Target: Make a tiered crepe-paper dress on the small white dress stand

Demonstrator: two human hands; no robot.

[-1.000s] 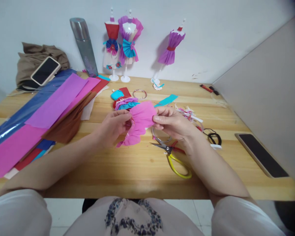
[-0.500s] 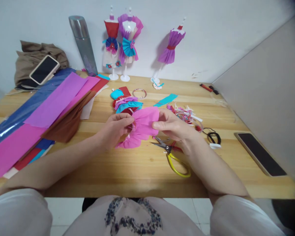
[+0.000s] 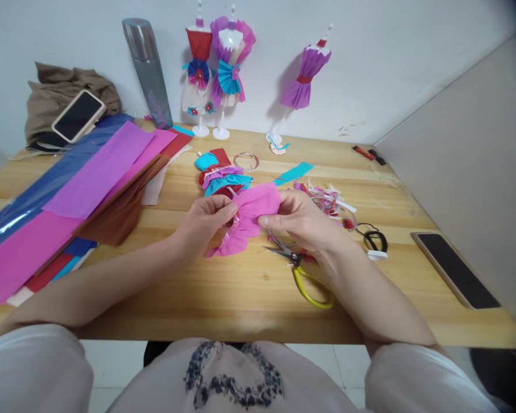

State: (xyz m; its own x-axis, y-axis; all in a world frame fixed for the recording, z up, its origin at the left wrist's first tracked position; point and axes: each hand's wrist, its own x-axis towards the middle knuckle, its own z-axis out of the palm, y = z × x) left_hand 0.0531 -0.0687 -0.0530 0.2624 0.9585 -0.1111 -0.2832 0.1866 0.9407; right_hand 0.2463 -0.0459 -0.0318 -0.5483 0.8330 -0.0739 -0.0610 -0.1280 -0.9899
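A piece of pink crepe paper, gathered along its left edge, is held above the table between both hands. My left hand pinches the gathered edge between thumb and fingers. My right hand grips the paper's right side, with the thumb pressed on its face. Just behind the paper lies a small dress form clothed in turquoise, red and purple paper, its lower part hidden. Below my right hand rest yellow-handled scissors, blades pointing left, partly covered by the hand and forearm.
Crepe paper sheets spread over the table's left side. Dressed forms stand at the wall beside a grey bottle. Paper scraps, a turquoise strip, a black cord and a phone lie to the right.
My right thumb has shifted slightly left on the pink paper, which is now more folded and bunched. My left hand keeps its pinch. The whole view has tilted a little.
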